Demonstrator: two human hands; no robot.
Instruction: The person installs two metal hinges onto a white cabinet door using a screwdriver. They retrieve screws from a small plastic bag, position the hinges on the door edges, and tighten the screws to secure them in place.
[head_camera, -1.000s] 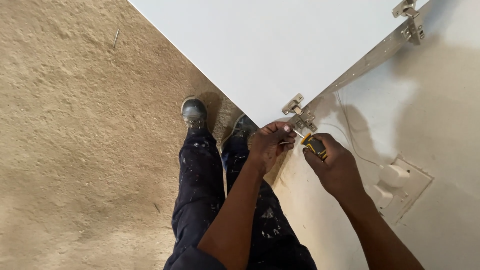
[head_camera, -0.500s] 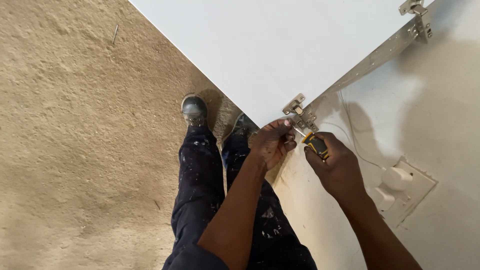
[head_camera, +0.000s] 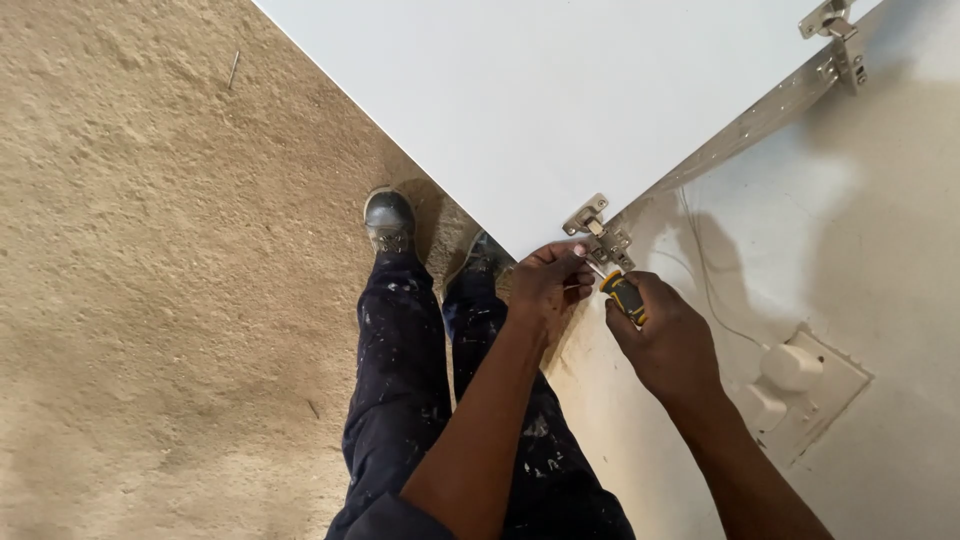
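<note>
Looking down from head height: a sandy carpet (head_camera: 150, 300) fills the left side, and a large white door panel (head_camera: 540, 110) crosses the top, meeting a pale wall (head_camera: 880, 250) on the right. The person's legs in paint-flecked dark trousers (head_camera: 400, 400) and dark shoes (head_camera: 389, 218) stand below the panel's corner. A white wall socket (head_camera: 800, 385) with plugs sits low on the right. A metal hinge (head_camera: 600, 235) is fixed at the panel's lower corner, with a second hinge (head_camera: 835, 30) at top right. The left hand (head_camera: 548, 285) pinches just below the lower hinge, fingertips touching it. The right hand (head_camera: 670, 340), just to the right, grips a yellow-and-black screwdriver (head_camera: 625, 297) whose tip points up into that hinge.
</note>
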